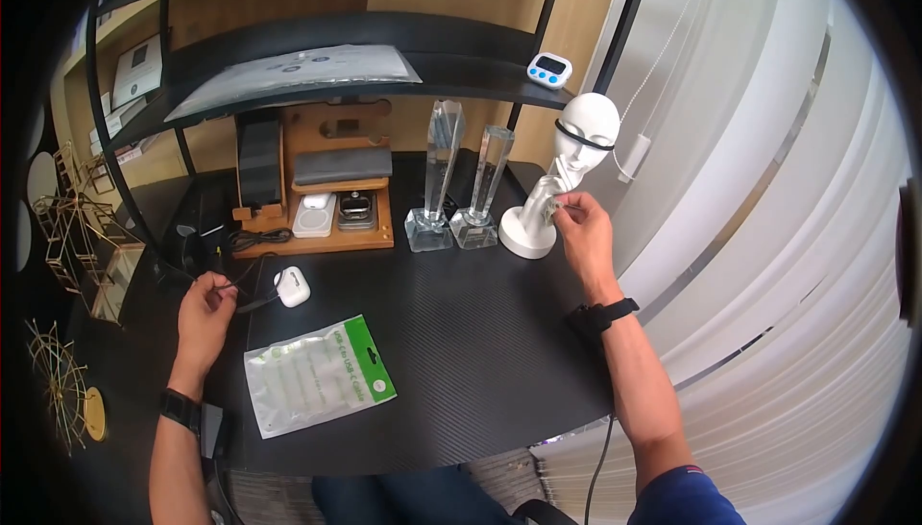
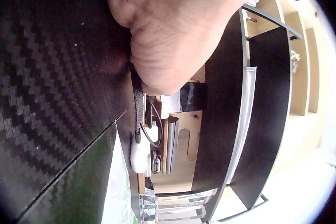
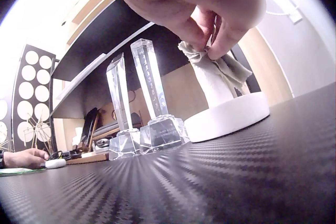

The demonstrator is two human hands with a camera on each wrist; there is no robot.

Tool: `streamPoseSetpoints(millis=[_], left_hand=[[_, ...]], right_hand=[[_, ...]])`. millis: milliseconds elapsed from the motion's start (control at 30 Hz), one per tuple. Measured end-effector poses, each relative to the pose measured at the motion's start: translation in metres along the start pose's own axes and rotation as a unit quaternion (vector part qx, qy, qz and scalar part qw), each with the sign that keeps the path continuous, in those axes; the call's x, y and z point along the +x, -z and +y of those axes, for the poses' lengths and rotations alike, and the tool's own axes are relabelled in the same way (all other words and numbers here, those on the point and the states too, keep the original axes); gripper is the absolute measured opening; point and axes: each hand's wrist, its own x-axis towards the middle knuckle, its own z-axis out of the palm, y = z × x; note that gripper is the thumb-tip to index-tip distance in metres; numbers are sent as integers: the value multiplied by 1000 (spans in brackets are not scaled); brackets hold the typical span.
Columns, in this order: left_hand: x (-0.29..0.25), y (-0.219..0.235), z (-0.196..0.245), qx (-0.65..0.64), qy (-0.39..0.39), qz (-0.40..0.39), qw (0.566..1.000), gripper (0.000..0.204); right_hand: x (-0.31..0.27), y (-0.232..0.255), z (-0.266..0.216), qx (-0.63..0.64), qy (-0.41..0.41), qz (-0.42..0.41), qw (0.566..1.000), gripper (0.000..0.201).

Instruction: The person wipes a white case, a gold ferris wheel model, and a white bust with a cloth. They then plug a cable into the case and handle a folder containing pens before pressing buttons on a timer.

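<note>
My right hand (image 1: 586, 237) pinches a crumpled greyish cloth (image 3: 231, 71) between thumb and fingers. The cloth lies against the lower part of a white head-and-hand sculpture (image 1: 526, 230), which stands upright on its round base (image 3: 228, 119). The sculpture's head has a black band across its eyes. At the desk's left side, my left hand (image 1: 205, 318) pinches a black strap (image 2: 138, 103) with curled fingers. That strap runs to a white earbud case (image 1: 292, 287) lying just right of the hand. Palm and wrist hide the left fingertips in the left wrist view.
Two crystal trophies (image 1: 475, 227) stand left of the sculpture. Behind the case is a wooden charging organizer (image 1: 370, 237) with devices. A green-and-clear cable pouch (image 1: 317, 376) lies at the front. Above hangs a black shelf (image 1: 471, 78) with a small timer (image 1: 549, 71); curtains (image 1: 768, 237) border the right.
</note>
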Motion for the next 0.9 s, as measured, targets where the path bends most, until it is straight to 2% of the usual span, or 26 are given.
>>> streamPoseSetpoints(millis=[133, 233, 400, 633, 733, 900], left_hand=[[0, -1, 3, 4, 1, -3, 1000, 9], [0, -2, 2, -31, -4, -5, 999, 9], [-2, 0, 10, -7, 7, 0, 1000, 8], [0, 0, 3, 3, -2, -6, 1000, 8], [0, -1, 5, 3, -6, 1, 1000, 9], [0, -1, 0, 2, -9, 3, 1000, 9]], right_hand=[[-2, 1, -2, -11, -17, -18, 1000, 13], [1, 0, 7, -1, 11, -28, 1000, 13], [-1, 0, 0, 31, -65, -39, 997, 13], [-2, 0, 3, 40, -76, -55, 995, 11], [2, -1, 8, 3, -51, -60, 997, 11], [3, -2, 6, 49, 6, -10, 999, 15]])
